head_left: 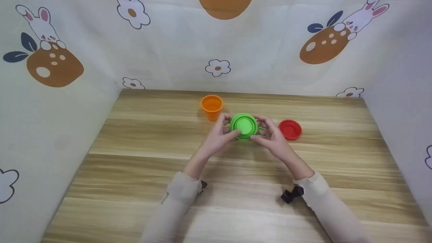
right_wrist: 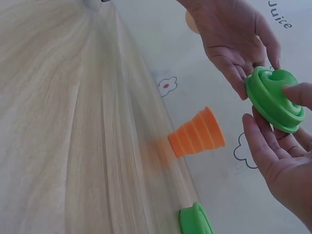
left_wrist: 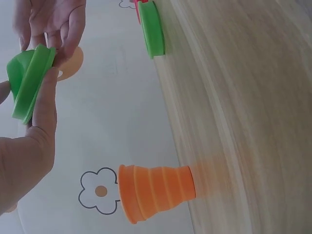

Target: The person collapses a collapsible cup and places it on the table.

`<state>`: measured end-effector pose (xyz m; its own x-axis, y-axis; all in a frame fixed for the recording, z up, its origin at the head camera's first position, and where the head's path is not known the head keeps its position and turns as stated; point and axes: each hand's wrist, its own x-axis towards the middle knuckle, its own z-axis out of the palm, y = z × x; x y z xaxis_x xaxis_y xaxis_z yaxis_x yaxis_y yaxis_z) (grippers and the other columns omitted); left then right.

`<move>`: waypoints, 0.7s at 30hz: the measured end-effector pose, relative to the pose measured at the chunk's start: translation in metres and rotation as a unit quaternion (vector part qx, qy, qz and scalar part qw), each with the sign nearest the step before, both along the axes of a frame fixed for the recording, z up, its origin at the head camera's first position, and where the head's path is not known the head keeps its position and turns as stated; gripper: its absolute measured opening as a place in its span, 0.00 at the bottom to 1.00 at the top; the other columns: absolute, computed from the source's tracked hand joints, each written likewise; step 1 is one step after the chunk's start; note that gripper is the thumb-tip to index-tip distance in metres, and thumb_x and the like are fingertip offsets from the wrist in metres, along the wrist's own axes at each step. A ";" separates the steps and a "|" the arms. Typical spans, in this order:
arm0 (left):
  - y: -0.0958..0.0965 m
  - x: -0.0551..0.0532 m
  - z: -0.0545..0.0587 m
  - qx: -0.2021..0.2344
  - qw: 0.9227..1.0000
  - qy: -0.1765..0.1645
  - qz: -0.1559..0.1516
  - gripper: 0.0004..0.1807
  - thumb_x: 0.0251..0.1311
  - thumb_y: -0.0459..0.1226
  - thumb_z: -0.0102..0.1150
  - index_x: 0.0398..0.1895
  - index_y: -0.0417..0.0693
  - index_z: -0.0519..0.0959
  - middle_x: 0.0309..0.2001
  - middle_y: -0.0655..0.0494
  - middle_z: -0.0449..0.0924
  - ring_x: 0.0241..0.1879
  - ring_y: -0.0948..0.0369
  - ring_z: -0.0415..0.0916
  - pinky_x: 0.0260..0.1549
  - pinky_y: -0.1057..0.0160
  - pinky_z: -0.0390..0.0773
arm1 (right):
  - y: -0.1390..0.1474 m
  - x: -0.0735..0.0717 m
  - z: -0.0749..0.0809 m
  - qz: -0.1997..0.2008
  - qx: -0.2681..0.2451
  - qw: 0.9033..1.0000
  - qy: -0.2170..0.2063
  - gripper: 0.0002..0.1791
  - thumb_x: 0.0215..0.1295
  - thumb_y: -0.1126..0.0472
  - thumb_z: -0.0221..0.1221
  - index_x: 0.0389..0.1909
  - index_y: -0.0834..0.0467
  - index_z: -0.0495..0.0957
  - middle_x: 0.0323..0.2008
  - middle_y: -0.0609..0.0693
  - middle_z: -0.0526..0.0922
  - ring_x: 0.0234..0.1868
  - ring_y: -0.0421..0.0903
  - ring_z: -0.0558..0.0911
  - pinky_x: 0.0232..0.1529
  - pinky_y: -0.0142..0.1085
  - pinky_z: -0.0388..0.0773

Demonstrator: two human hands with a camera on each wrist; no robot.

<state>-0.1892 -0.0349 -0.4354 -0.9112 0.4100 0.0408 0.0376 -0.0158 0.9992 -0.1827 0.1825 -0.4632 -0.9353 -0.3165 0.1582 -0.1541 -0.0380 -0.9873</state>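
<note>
Both hands hold a green collapsible cup (head_left: 243,126), squashed nearly flat, above the table. My left hand (head_left: 217,136) has its thumb on the cup's inner face and its fingers at the edge. From the other side my right hand (head_left: 275,141) grips the rim between thumb and fingers. The right wrist view shows the cup (right_wrist: 273,105) tilted between the two hands. A second flattened green cup (left_wrist: 153,29) lies on the table, mostly hidden behind the right hand in the head view.
An orange cup (head_left: 212,106), fully extended, stands upright at the back, left of the hands. To the right lies a flattened red cup (head_left: 290,130) on the wooden table (head_left: 141,175). Printed cloth walls (head_left: 175,50) enclose the back and sides.
</note>
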 end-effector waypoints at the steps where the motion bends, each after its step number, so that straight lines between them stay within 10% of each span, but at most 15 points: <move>1: -0.001 0.000 0.000 -0.005 1.000 -0.001 -0.002 0.23 0.65 0.30 0.57 0.58 0.36 0.61 0.62 0.33 0.71 0.54 0.46 0.80 0.49 0.52 0.85 | 0.000 0.000 0.001 0.001 -0.001 1.000 -0.002 0.36 0.61 0.77 0.59 0.70 0.68 0.58 0.51 0.45 0.77 0.50 0.41 0.83 0.46 0.30 0.84; 21: -0.003 -0.001 -0.006 -0.081 0.997 0.006 -0.002 0.23 0.61 0.33 0.65 0.54 0.37 0.64 0.59 0.36 0.75 0.57 0.44 0.79 0.53 0.59 0.83 | -0.002 -0.002 0.001 -0.006 0.014 1.000 0.015 0.29 0.62 0.75 0.59 0.66 0.71 0.67 0.47 0.44 0.81 0.46 0.40 0.81 0.45 0.26 0.80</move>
<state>-0.1905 -0.0382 -0.4417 -0.9097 0.4149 -0.0157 0.0489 0.1448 0.9883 -0.1850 0.1805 -0.4619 -0.9341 -0.3096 0.1776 -0.1843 -0.0078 -0.9828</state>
